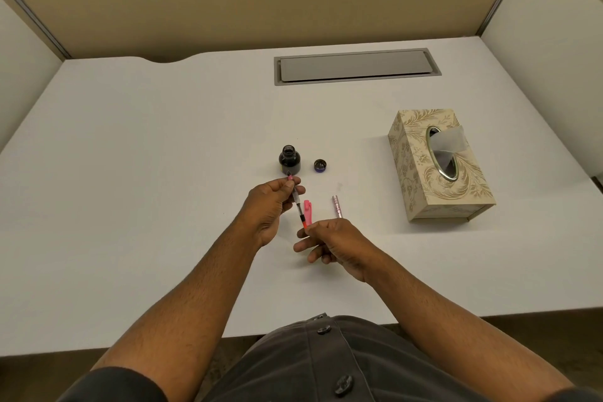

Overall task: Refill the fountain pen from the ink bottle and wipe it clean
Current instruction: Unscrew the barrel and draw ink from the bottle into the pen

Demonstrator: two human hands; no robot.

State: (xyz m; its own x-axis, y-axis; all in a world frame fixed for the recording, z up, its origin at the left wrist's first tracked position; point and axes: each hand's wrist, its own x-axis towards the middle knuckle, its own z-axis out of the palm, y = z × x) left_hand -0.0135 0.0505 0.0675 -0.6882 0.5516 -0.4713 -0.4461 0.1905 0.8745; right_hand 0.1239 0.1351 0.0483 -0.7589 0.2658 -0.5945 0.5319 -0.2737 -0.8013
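Note:
The open ink bottle [289, 160] stands on the white desk, its cap [320, 165] lying just to its right. Both hands hold the fountain pen's inner section [298, 204], a thin clear converter with a red grip, slanted above the desk. My left hand [266, 210] pinches its upper end near the bottle. My right hand [329, 240] pinches its lower red end. The pink pen cap [307, 207] lies on the desk beside the held part. A pinkish metallic pen barrel [337, 206] lies a little further right.
A patterned tissue box [434, 166] with a tissue sticking out sits at the right of the desk. A grey cable hatch [357, 66] is set into the desk at the back. Partition walls stand behind and at both sides.

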